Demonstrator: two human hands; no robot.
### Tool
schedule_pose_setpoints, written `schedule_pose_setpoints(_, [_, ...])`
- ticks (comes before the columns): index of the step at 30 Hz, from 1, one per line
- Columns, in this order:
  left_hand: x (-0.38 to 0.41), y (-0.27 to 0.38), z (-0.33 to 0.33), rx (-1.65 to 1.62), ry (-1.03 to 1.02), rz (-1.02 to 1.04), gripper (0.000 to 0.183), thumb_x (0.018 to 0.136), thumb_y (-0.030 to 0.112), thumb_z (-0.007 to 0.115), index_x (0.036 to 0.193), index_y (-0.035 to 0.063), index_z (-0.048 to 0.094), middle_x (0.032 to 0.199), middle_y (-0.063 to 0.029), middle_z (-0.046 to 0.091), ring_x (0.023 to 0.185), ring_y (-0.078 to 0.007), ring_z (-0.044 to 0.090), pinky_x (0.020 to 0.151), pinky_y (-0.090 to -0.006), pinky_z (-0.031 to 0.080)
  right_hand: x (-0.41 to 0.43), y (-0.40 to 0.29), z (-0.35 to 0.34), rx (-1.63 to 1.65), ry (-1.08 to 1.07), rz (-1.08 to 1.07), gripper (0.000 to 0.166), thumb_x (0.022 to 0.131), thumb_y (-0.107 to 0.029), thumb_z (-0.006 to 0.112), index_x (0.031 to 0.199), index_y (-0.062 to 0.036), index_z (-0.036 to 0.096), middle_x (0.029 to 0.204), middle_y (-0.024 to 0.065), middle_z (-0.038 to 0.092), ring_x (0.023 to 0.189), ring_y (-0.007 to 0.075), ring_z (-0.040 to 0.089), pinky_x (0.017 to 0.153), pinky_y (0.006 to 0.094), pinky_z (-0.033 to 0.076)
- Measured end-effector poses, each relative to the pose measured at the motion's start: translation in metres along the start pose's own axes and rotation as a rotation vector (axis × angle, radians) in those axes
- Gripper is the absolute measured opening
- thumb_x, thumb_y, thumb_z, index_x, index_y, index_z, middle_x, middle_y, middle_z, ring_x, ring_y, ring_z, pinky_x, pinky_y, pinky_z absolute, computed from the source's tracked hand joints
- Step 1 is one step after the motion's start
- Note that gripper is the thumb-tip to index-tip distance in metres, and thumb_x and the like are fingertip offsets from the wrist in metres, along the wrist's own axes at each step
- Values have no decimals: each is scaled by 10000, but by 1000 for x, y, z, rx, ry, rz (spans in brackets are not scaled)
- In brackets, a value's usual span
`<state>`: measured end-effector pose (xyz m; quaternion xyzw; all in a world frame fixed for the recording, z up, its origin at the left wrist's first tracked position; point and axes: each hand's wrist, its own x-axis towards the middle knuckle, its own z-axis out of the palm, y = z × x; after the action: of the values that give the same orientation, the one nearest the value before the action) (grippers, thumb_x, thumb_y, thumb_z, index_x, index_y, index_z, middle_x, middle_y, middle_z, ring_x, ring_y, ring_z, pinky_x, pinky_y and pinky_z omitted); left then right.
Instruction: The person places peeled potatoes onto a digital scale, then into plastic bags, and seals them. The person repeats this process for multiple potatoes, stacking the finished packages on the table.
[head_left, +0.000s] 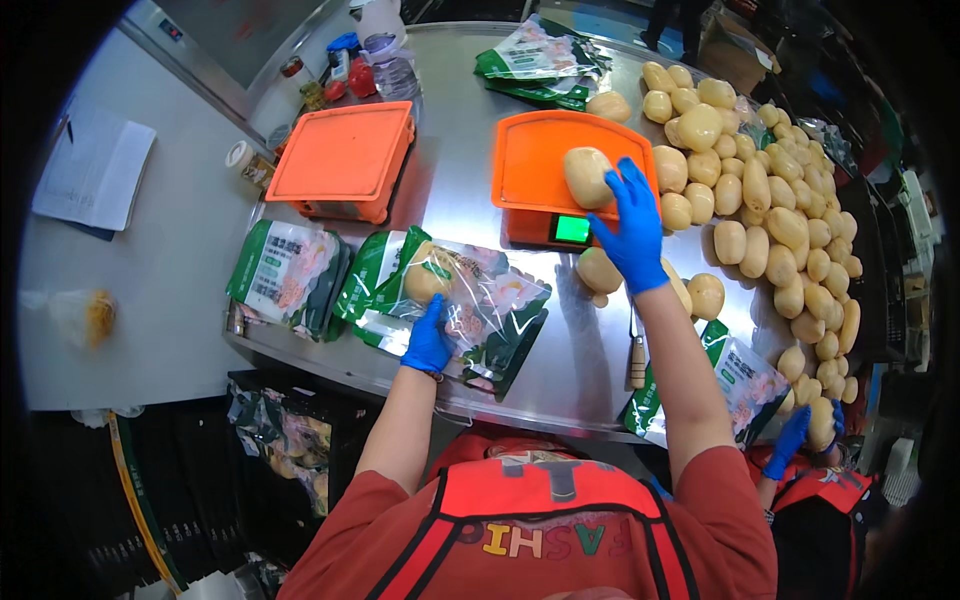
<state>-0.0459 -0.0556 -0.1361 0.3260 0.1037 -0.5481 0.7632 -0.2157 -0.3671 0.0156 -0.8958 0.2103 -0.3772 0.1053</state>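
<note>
My left hand (430, 339), in a blue glove, grips a clear-fronted green plastic bag (495, 307) printed with flowers. A pale lotus root segment (427, 274) lies at the bag's mouth, beside my thumb, and the fingers under the bag are hidden. My gloved right hand (634, 232) has its fingers spread against the right side of another lotus root segment (586, 178). That segment rests on the orange platform of a weighing scale (525, 165), whose green display (572, 229) is lit. Below the scale lie a loose segment (598, 270) and a wooden-handled tool (637, 364).
Many root segments (780, 195) are heaped along the table's right side. A second orange scale (341, 154) stands left. Bag stacks lie at left (285, 277) and back (544, 60); another bag (739, 382) lies front right. A co-worker's gloved hands (791, 442) hold a segment.
</note>
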Motion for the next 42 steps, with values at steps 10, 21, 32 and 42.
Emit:
schedule_pose_setpoints(10, [-5,-2,10,-22,-8,31,401,902,285,520,1222,51,461,1109,-115,566,961,-244,580,836,-384,481,-34,13,5,900,-24,777,440,822,-314,627,1120,-7,521,1059,113,571,959,189,553,811,292,454])
schedule_pose_setpoints(21, [-14,4,32,71,-46,32,442,933,353,434,1270,68,413,1194,-104,531,1049,-256,540,902,-385,439,-163,-97,4,1714,-480,1447,586,869,-394,529,1311,-48,358,1244,107,469,1098,232,494,890,359,437])
schedule_pose_setpoints(32, [-63,-55,38,264,-108,-237,411,913,292,483,1268,92,428,1122,-57,555,939,-172,552,796,-297,466,-122,-99,-7,1159,-837,1151,526,848,-480,540,1099,-18,558,944,88,606,738,181,611,557,245,508])
schedule_pose_setpoints(42, [-62,-73,56,294,-76,-222,268,928,278,484,1034,46,566,808,-52,594,670,-131,547,580,-228,427,-141,-88,84,1608,-910,1318,514,904,-482,424,1230,-85,448,1068,102,582,866,187,600,732,282,500])
